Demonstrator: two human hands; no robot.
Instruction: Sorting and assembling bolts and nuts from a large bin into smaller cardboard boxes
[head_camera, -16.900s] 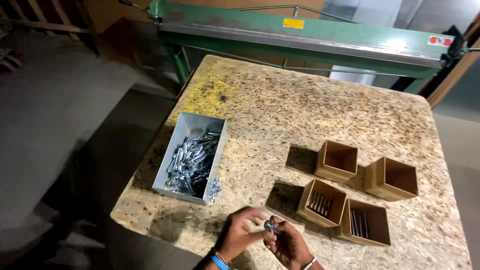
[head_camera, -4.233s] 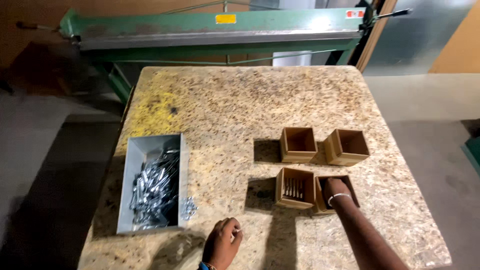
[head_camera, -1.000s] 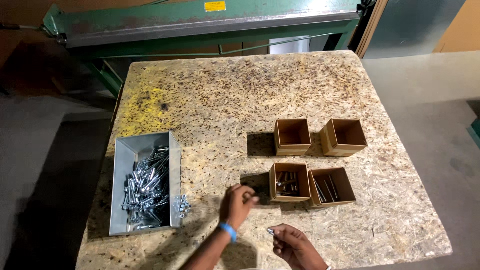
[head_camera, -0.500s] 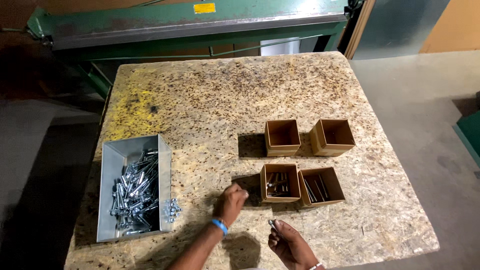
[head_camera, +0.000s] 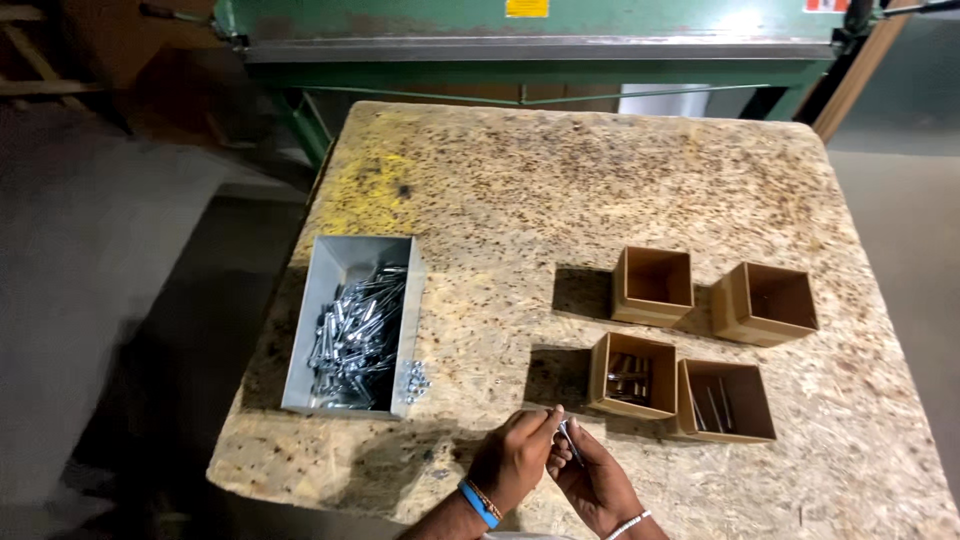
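Note:
My left hand (head_camera: 515, 460), with a blue wristband, and my right hand (head_camera: 598, 482), with a thin bracelet, meet at the table's near edge. Together they pinch a small silver bolt (head_camera: 567, 437) between the fingertips. Just beyond them stand two small brown boxes: the near left box (head_camera: 633, 375) holds short metal pieces, the near right box (head_camera: 726, 400) holds a few long thin bolts. Two more brown boxes, the far left box (head_camera: 653, 286) and the far right box (head_camera: 766, 303), look empty.
A grey metal tray (head_camera: 355, 322) full of silver bolts sits at the left of the chipboard table (head_camera: 560, 190), with several loose nuts (head_camera: 413, 378) beside its near corner. A green machine (head_camera: 520, 45) stands behind the table. Grey floor lies to the left.
My left hand has drawn back from beside the near left box and joined my right hand on the bolt. The camera view has shifted a little to the left.

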